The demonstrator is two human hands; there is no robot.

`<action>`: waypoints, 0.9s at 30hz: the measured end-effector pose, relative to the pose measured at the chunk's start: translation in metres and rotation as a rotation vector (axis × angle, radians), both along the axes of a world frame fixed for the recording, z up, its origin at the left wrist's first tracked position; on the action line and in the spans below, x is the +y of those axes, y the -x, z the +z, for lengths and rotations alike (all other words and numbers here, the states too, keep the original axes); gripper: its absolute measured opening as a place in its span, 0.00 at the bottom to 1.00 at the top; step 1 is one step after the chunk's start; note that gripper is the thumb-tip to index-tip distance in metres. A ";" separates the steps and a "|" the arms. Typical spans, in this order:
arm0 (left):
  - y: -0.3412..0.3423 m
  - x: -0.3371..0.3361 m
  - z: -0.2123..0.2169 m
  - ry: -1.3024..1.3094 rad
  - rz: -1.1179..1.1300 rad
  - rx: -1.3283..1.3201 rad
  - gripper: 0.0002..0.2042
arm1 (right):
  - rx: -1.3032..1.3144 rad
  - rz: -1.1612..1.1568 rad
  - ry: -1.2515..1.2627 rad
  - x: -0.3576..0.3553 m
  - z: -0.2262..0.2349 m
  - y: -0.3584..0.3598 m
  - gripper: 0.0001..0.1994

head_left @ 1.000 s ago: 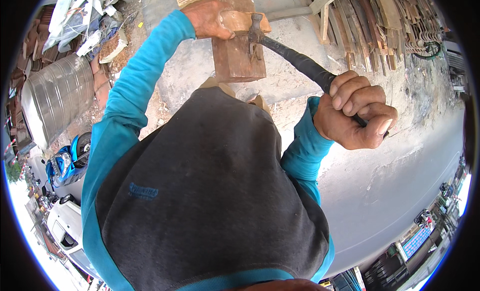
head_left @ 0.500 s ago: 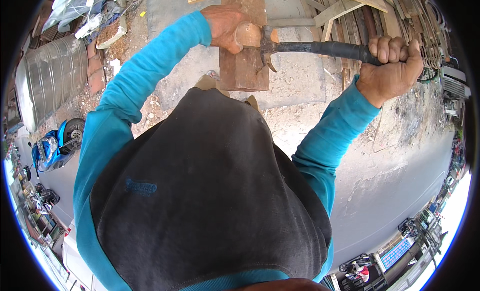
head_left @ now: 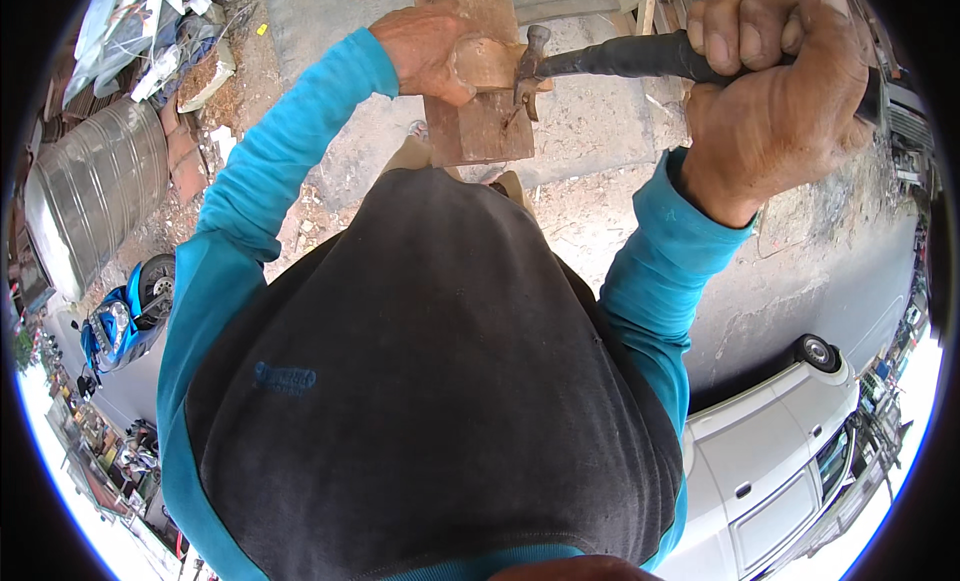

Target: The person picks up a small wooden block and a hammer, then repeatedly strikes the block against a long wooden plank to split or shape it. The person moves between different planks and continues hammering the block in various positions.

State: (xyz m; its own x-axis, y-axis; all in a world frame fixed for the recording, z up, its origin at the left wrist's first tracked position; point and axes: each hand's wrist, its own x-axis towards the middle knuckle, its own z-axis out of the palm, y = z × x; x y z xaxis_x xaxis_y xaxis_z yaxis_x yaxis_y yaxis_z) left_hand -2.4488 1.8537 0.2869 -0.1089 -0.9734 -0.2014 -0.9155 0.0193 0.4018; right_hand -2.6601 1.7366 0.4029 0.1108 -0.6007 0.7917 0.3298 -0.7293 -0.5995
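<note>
My left hand (head_left: 428,53) is closed around the side of a pale, rounded wooden piece (head_left: 485,61), which rests on a thick brown wooden beam (head_left: 478,131). To its right, my right hand (head_left: 785,106) grips the dark handle of a claw hammer (head_left: 620,57). The hammer's head is close to the right edge of the rounded piece, its claw pointing toward me; I cannot tell whether it touches. The handle is raised toward the camera at the hand's end. My left palm hides part of the wooden piece.
A ribbed metal tank (head_left: 98,186) lies at the left, below a heap of plastic scraps (head_left: 150,41). A blue motorbike (head_left: 120,316) stands beyond it. Wooden boards (head_left: 650,1) are stacked at the far right. At the lower right a white car (head_left: 770,471) is on the road.
My right hand has risen nearer the camera with the hammer's handle. The left hand still holds the wooden piece. A white car has come into view at the lower right.
</note>
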 end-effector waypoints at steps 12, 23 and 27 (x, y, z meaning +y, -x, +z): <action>-0.002 -0.042 -0.010 -0.155 -0.068 -0.054 0.31 | -0.023 0.112 -0.607 -0.051 0.007 0.041 0.22; 0.013 -0.028 -0.017 -0.218 -0.033 0.001 0.34 | 0.001 0.200 -0.665 -0.094 0.001 -0.016 0.18; -0.015 -0.032 -0.011 -0.074 0.038 -0.057 0.34 | -0.086 0.020 -0.762 -0.088 0.010 -0.060 0.15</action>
State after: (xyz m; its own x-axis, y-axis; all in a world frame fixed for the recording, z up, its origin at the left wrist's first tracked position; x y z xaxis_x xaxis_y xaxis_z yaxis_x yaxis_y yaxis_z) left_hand -2.4340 1.8221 0.2758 -0.0581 -0.9588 -0.2782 -0.9365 -0.0441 0.3478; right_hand -2.5998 1.6485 0.4129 0.0838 -0.9827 0.1654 0.4069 -0.1178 -0.9058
